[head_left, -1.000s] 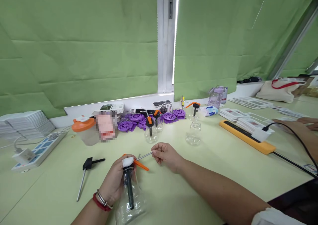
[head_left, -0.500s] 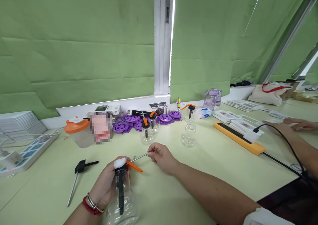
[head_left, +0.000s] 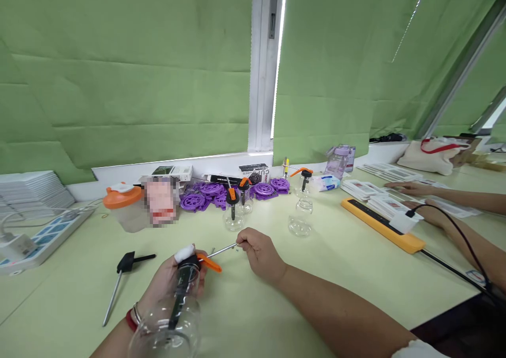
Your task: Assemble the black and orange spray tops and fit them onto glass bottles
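My left hand [head_left: 158, 289] is wrapped round the neck of a clear glass bottle [head_left: 190, 308]. The bottle has a black cap [head_left: 189, 263], an orange lever [head_left: 211, 263] and a black strip inside, and it tilts with its base toward me. White wrapping [head_left: 185, 253] covers a digit of this hand, by the cap. From the cap a thin metal tube [head_left: 223, 250] runs to the right. My right hand [head_left: 261, 255] pinches the tube's far end. Left of my left hand, a black fitting with a metal rod [head_left: 126, 262] lies on the table.
Similar small bottles [head_left: 233, 218] stand ahead, by purple wheel-shaped parts [head_left: 193, 202]. An open glass bottle [head_left: 300, 223] is right of them. An orange-lidded container [head_left: 123, 197] and power strip [head_left: 59, 234] are left; a yellow power strip [head_left: 383, 227] and another person's hands [head_left: 407, 188] are right.
The bottle has tilted further, its base swinging left and toward me. My right hand still pinches the tube. The other person's far hand has moved left over the white sheets.
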{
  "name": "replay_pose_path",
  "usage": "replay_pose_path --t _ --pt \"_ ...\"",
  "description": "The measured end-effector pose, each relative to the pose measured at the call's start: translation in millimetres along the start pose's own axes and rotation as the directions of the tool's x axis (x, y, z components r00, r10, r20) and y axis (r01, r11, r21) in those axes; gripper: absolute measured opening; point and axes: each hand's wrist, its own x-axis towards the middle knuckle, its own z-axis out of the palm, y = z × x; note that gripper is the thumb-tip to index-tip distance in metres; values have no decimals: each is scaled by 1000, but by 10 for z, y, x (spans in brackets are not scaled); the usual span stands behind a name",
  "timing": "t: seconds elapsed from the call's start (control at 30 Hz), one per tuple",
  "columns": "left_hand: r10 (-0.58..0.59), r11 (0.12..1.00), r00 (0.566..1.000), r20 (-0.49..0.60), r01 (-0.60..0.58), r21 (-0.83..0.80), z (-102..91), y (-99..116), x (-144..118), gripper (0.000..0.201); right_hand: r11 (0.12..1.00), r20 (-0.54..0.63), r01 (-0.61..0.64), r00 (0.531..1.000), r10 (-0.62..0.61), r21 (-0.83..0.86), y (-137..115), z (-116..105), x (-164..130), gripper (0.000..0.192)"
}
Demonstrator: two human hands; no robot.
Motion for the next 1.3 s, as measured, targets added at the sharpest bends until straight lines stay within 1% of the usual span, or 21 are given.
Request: replay_pose_path --t 0.1,0.17,0.23,0.3,0.37,0.4,0.43,0.5,0.67,0.8,0.9,0.97,1.03,1.1,1.17,1.23,1.3 --pt "-53 998 998 40 54 -33 -69 1 39 23 998 -10 54 998 -55 -36 -7 -14 0 15" --pt "-57 998 996 68 59 -25 -82 4 45 23 999 -3 40 999 -40 -11 -8 -13 -5 15" --pt "-29 999 997 72 30 -13 -62 8 32 23 997 4 -36 999 36 63 2 1 -13 13" --pt "10 1000 999 53 -9 -2 -20 9 7 23 963 19 -170 985 169 207 24 28 -22 10" --pt "32 999 999 39 -32 9 19 6 -21 22 881 53 -292 954 294 373 54 59 -26 9" --pt "34 999 999 36 -35 14 32 2 -31 22 836 68 -328 940 334 441 68 73 -26 11" --pt "33 999 999 32 -33 17 38 -3 -39 23 800 80 -351 930 359 487 80 83 -25 13" --pt "35 999 999 17 -35 13 36 -15 -42 24 762 96 -379 916 389 525 97 95 -19 16" --pt "61 998 998 -27 -61 24 47 -35 -43 23 739 142 -441 890 433 510 114 87 -1 19" --pt "60 998 996 -69 -58 41 101 -32 -71 22 732 172 -451 888 427 511 126 81 8 20" --pt "58 997 995 -84 -54 47 104 -31 -72 21 751 123 -419 900 419 511 126 91 12 15" --pt "61 997 996 -72 -57 57 85 -29 -61 21 777 67 -384 911 407 498 122 101 17 11" --pt "71 996 996 -52 -68 63 70 -24 -53 23 783 56 -375 914 402 496 114 111 25 11" --pt "83 995 995 -56 -80 60 72 -17 -54 22 759 94 -402 904 416 512 101 117 31 14" --pt "88 994 993 -83 -82 67 88 -15 -64 22 744 133 -442 889 438 501 85 119 33 19" --pt "88 994 991 -102 -81 77 105 -20 -77 22 756 156 -468 879 450 458 74 121 28 23" --pt "90 993 990 -106 -82 82 112 -30 -82 23 779 159 -467 882 443 419 75 126 22 22"
